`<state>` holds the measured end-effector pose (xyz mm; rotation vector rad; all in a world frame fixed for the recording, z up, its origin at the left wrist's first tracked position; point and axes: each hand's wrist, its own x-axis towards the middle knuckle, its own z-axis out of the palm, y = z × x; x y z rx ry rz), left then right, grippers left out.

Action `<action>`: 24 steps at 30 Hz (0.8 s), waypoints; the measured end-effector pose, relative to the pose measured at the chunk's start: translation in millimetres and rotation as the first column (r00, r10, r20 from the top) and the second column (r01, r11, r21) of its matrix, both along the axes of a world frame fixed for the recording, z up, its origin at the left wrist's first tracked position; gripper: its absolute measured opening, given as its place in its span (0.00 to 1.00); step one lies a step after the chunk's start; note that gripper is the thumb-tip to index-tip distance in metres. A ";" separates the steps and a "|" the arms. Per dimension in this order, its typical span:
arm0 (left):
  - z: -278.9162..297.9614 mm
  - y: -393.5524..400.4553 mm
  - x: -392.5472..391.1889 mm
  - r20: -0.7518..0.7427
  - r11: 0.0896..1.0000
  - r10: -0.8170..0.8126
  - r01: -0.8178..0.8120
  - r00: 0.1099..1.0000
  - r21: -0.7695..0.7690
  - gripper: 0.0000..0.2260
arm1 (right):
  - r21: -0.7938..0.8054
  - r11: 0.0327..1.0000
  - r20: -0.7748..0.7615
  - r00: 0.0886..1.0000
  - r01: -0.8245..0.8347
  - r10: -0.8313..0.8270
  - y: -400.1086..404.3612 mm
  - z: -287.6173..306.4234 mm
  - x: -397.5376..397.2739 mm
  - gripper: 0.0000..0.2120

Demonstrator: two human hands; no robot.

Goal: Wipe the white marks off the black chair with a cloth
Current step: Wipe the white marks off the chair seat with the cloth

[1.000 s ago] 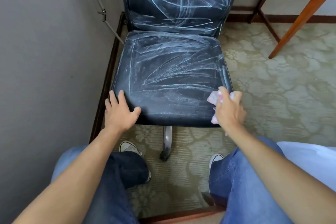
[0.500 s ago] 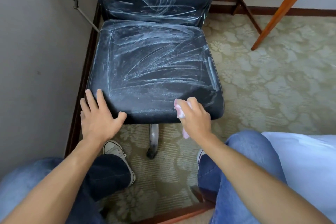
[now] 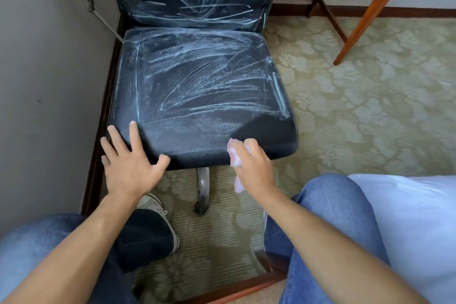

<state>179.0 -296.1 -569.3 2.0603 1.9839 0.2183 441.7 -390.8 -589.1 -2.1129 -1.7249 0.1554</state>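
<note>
Currently wiping the black chair (image 3: 197, 91) seat's front edge: right hand (image 3: 254, 168) clamped on pink cloth (image 3: 234, 155), left hand (image 3: 130, 165) spread flat, bracing. Best pressing firmly, overlapping strokes.

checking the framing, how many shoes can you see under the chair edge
2. One white-toed shoe sits on the carpet below the left hand; a sliver of the other peeks out beside the right forearm, mostly hidden by it.

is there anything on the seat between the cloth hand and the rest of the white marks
Nothing visible. The right hand holds the pink cloth at the seat's front edge, and the marked surface beyond it is bare. The left hand rests on the front left corner, off to the side.
</note>
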 end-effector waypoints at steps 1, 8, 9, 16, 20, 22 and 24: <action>-1.2 0.2 0.7 -0.016 1.000 -0.001 0.001 1.000 0.012 0.48 | 0.023 0.999 -0.003 1.000 0.024 -0.024 1.8 2.0 3.6 0.12; -3.6 -10.8 35.6 -0.206 0.857 -0.415 0.457 0.886 0.239 0.42 | 0.071 0.716 -0.257 0.706 0.694 -0.660 9.6 0.6 67.7 0.14; -3.8 -14.2 45.7 -0.229 0.817 -0.473 0.520 0.851 0.248 0.41 | 0.072 0.758 -0.246 0.748 0.649 -0.617 8.9 0.3 61.3 0.13; -16.7 -26.9 90.6 -0.360 0.723 -0.575 0.662 0.735 0.196 0.38 | 0.081 0.997 0.021 1.000 0.003 -0.005 -3.6 -11.4 4.4 0.19; -17.2 -25.3 92.0 -0.388 0.727 -0.537 0.644 0.749 0.237 0.36 | 0.031 0.916 -0.142 0.909 0.399 -0.391 3.3 -1.0 44.9 0.21; -19.1 -25.7 91.1 -0.406 0.726 -0.529 0.645 0.745 0.238 0.38 | 0.006 0.789 -0.240 0.766 0.615 -0.596 5.3 2.3 66.0 0.22; -21.4 -25.8 91.4 -0.412 0.724 -0.527 0.647 0.743 0.239 0.38 | 0.015 0.778 -0.248 0.756 0.628 -0.606 3.7 0.1 60.4 0.20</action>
